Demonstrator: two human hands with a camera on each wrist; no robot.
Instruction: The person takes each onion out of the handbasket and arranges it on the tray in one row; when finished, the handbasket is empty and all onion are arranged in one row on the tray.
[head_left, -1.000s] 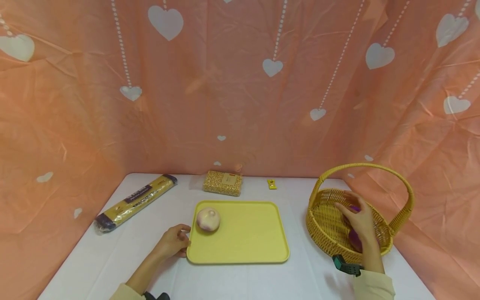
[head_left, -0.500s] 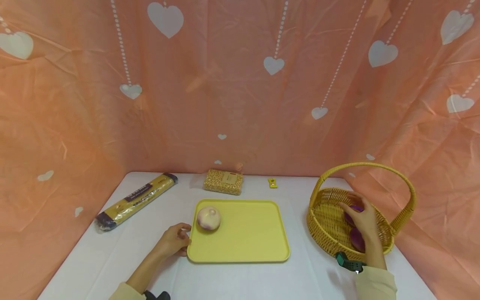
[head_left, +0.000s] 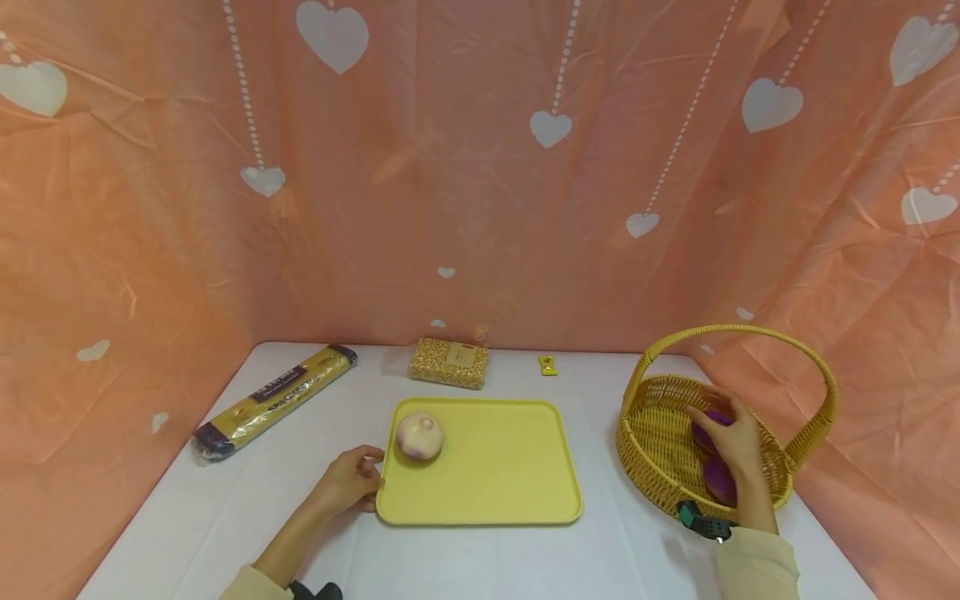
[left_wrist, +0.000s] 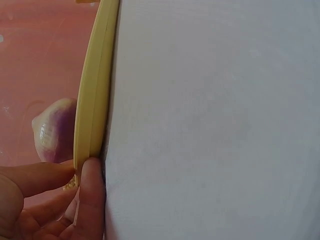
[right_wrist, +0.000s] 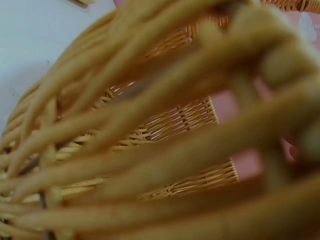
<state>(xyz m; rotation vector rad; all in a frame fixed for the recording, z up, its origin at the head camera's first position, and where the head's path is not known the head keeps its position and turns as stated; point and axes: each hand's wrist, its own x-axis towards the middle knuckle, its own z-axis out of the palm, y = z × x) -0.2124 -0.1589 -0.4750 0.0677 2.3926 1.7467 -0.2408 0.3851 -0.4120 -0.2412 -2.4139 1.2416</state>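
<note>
My left hand (head_left: 348, 481) is at the left rim of a yellow tray (head_left: 510, 467). In the left wrist view, thumb and a finger pinch the tray's edge (left_wrist: 94, 100). A pale bulb with purple patches (head_left: 420, 437), like an onion or turnip, sits on the tray's left side. My right hand (head_left: 737, 437) reaches inside a wicker basket (head_left: 648, 462), arched over a rounded purple thing (head_left: 703, 437); whether it grips this is hidden. Another purple shape (head_left: 720, 481) shows beside the wrist. Only blurred basket weave (right_wrist: 150, 125) fills most of the right wrist view.
A long pack of spaghetti (head_left: 273, 404) lies at the left. Behind the tray are a bag of yellow grains (head_left: 448, 363) and a small yellow packet (head_left: 547, 366). The basket's tall handle (head_left: 731, 329) arches above its rim. A pink curtain (head_left: 480, 208) surrounds the white table.
The right hand has shifted slightly right inside the basket, and more of the purple things shows. The left hand stays at the tray's edge. The head view has tilted a little.
</note>
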